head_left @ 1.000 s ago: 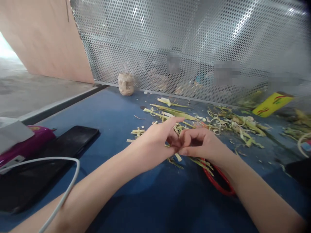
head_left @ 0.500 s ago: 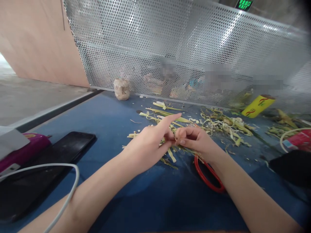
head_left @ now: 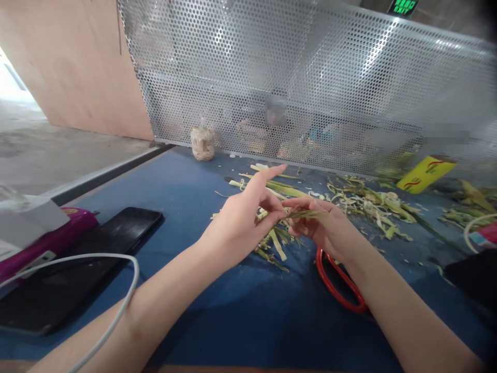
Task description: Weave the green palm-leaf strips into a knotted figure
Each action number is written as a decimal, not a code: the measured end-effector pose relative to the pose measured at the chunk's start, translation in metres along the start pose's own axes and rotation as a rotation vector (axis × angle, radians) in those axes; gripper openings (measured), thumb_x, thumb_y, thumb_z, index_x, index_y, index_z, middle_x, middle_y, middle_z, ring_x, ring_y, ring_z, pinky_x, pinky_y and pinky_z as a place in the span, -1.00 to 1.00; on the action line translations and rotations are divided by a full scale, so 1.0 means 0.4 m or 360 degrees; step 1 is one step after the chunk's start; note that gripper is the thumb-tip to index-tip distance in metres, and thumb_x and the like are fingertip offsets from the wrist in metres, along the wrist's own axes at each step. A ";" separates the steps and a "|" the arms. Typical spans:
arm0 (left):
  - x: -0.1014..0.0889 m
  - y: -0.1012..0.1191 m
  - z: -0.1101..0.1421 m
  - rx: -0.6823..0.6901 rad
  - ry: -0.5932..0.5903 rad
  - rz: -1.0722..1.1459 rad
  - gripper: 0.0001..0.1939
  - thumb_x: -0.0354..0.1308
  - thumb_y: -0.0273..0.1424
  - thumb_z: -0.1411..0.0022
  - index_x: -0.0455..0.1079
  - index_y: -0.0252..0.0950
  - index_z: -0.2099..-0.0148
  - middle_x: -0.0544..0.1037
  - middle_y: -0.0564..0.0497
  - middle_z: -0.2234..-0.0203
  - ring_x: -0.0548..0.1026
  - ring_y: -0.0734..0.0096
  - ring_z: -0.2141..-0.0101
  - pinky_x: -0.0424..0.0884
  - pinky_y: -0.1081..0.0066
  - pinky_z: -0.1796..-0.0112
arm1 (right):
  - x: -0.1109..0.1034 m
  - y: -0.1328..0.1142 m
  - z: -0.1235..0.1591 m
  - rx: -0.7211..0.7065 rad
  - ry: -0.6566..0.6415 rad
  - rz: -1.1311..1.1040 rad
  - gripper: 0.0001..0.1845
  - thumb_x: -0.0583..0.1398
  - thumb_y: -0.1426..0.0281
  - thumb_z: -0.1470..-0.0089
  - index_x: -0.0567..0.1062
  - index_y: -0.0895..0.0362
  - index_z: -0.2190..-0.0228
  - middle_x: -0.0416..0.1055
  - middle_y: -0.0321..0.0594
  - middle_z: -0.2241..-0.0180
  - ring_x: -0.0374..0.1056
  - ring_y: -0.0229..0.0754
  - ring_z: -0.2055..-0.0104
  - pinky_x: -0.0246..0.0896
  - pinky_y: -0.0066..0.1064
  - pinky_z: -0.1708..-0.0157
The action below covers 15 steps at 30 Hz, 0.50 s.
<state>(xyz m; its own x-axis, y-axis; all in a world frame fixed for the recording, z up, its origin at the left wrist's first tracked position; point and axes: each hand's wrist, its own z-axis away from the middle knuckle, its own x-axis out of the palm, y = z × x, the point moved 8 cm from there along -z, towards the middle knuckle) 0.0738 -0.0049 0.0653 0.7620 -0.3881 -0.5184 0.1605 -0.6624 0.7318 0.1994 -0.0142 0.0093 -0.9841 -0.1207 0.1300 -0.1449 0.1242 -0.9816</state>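
My left hand pinches the end of a thin green-brown plant strip between thumb and fingertip, its index finger stretched out. The strip runs across to my right hand, whose bent fingers lie loosely around it. Beneath both hands, green and pale plant strips lie on the blue tabletop. The red handle of what looks like a pair of scissors shows by my right wrist; its other end is hidden under the hand and scraps.
A black phone, a purple case and a white cable are at left. Behind stand a wrapped whitish roll and a perforated metal screen. A yellow roll lies near more plant scraps at right.
My right hand has loosened from a tight pinch and turned, so the strip now shows across it. My left hand still pinches. The whole view has shifted slightly.
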 end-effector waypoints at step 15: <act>0.011 -0.016 -0.001 -0.0057 -0.0086 -0.0003 -0.37 0.00 -0.51 -0.13 -0.14 -0.18 -0.21 0.49 0.05 0.34 0.45 0.51 0.36 0.38 0.50 0.34 | -0.003 -0.012 -0.004 -0.0119 0.0024 0.0266 -0.91 0.31 0.38 0.20 0.52 0.02 0.50 0.37 -0.35 0.55 0.20 -0.36 0.55 0.15 -0.47 0.54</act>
<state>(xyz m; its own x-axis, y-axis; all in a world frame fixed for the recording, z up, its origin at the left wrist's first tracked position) 0.0765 -0.0023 0.0584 0.7268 -0.4215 -0.5422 0.1848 -0.6403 0.7455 0.2009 -0.0130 0.0143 -0.9965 -0.0773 -0.0311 0.0139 0.2141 -0.9767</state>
